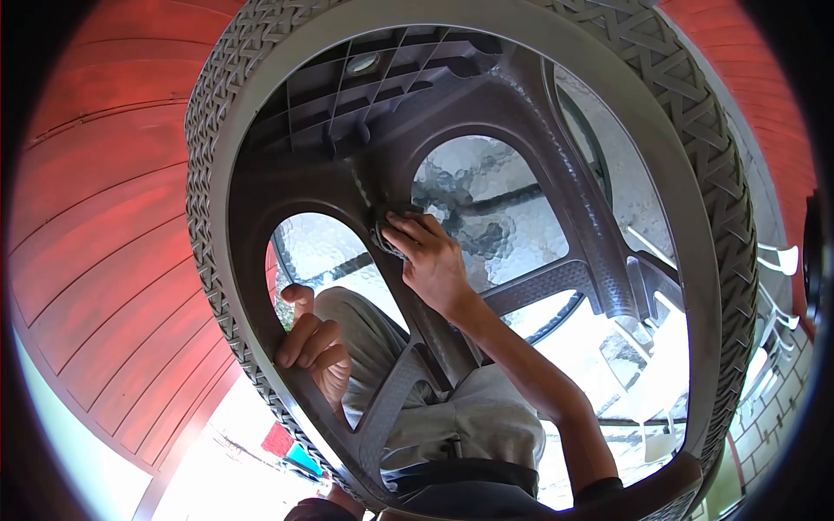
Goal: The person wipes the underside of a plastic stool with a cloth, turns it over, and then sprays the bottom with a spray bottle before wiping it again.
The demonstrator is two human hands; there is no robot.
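Observation:
A brown plastic chair (304, 187) with a woven pattern on its outer rim is turned so that its ribbed underside faces me. My right hand (430, 260) reaches inside the frame, its fingers closed on a dark crumpled cloth (388, 236). That cloth is pressed against the chair where its inner struts meet; most of it is hidden under the fingers. Lower down at the left, my left hand (317, 352) is curled over the edge of the chair frame, with one finger raised off it.
Behind the chair's openings lies a pebbled glass tabletop (486, 169) with a dark rim. Red panelled surface (122, 243) curves along the left. White chair parts (777, 259) and a block wall (764, 434) stand at right. My legs (469, 417) are beneath the chair.

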